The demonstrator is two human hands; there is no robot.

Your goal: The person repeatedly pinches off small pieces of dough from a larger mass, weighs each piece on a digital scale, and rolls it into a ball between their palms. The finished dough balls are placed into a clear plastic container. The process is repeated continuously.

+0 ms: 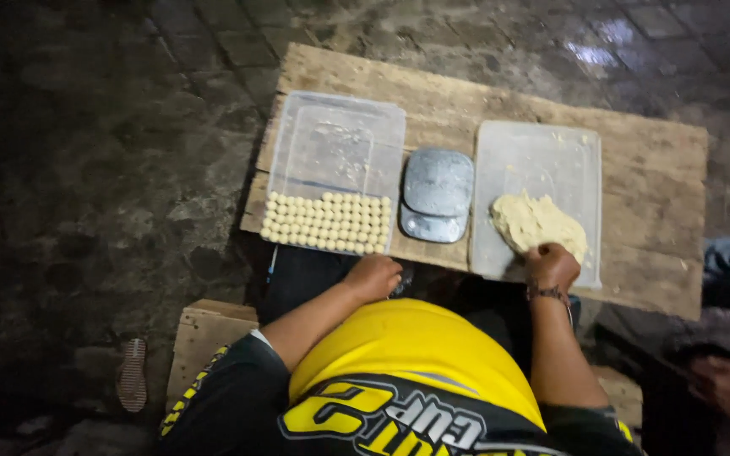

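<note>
- We see the dough lump (539, 223) lying on the right clear plastic lid (542, 152), toward its near edge; the lump's long axis runs roughly left to right, tilting down to the right.
- Our right hand (552, 266) is touching the lump's near edge, fingers curled into it as if pinching; we cannot tell how much dough is in the grip.
- Our left hand (373, 276) sits loosely closed at the near edge of the table (652, 169), well apart from the lump; we cannot tell if it holds anything.
- So the right hand is the nearer one; dough lies straight ahead of it.
- Small grey scale (438, 194) sits between the lid and the left clear tray (340, 135).
- Rows of small dough balls (327, 221) fill the tray's near end, just ahead of the left hand.
</note>
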